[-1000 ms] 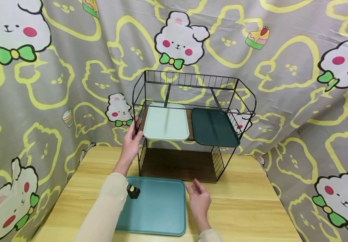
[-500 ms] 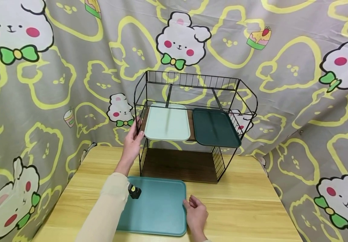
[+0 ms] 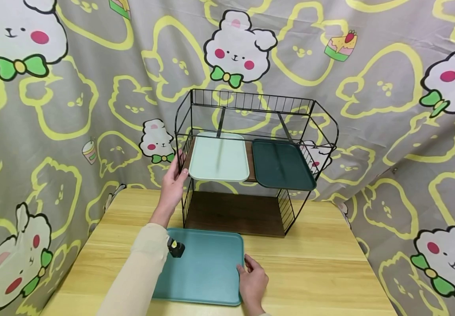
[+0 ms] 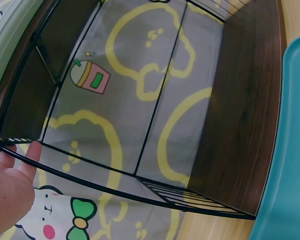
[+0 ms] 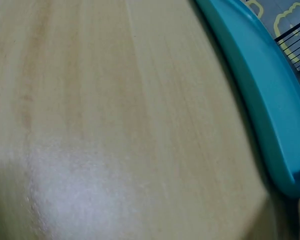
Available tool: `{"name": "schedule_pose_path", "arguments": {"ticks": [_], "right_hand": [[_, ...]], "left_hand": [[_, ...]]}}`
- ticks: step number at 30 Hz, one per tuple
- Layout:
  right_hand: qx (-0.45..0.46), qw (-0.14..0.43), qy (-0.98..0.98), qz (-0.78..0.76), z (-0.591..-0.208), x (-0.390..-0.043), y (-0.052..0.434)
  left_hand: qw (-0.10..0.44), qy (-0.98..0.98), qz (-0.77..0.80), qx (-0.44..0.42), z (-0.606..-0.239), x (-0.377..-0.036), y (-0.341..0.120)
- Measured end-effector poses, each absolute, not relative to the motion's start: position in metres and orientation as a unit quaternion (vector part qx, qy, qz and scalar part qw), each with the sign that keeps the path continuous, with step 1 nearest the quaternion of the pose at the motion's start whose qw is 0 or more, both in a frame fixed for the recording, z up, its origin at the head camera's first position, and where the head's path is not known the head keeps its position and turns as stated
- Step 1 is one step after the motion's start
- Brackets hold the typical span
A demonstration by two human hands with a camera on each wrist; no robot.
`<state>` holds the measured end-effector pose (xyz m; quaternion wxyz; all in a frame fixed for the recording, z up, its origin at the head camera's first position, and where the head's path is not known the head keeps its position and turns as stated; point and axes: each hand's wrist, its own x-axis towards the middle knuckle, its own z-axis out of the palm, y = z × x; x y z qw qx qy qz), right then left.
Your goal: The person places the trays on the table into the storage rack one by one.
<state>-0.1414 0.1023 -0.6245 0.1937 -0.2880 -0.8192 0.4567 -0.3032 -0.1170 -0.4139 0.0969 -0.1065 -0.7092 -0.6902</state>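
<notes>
Hanging behind and around the whole work area was a grey cartoon-bear curtain [image 3: 73, 109] with yellow outlines. A light wooden table [image 3: 314, 267] stood in front of it. At the table's rear sat a black wire rack [image 3: 251, 162] with two dark wooden shelves. The upper shelf carried a pale mint tray [image 3: 218, 158] on the left and a dark green tray [image 3: 280, 164] on the right, lying side by side, both overhanging the front edge. The lower shelf [image 3: 235, 213] showed bare dark wood.

A teal tray [image 3: 204, 267] lay flat on the table just in front of the rack, its long side parallel to the rack's base. The left forearm, in a beige sleeve [image 3: 136, 272] with a small black wrist camera [image 3: 175, 249], crossed over the tray's left edge.

The left hand [image 3: 173, 186] was raised to the rack's front left upright, thumb and fingers set against the wire frame beside the mint tray's corner; the left wrist view showed fingertips [image 4: 32, 150] touching the wire. The right hand [image 3: 253, 281] gripped the teal tray's right rim near the front corner, fingers curled onto the edge.
</notes>
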Motion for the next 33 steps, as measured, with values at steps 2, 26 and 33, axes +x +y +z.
{"name": "schedule_pose_path", "arguments": {"ticks": [2, 26, 33], "right_hand": [[-0.281, 0.2, -0.823, 0.451, -0.627, -0.141, 0.102], [-0.326, 0.205, -0.784, 0.486, -0.613, -0.143, 0.101], [-0.307, 0.214, -0.804, 0.462, -0.613, -0.141, 0.102]], "left_hand": [[0.097, -0.709, -0.69, -0.105, -0.414, -0.303, -0.117], [0.096, -0.702, -0.698, -0.106, -0.415, -0.305, -0.117], [0.095, -0.697, -0.702, -0.107, -0.415, -0.305, -0.117]]}}
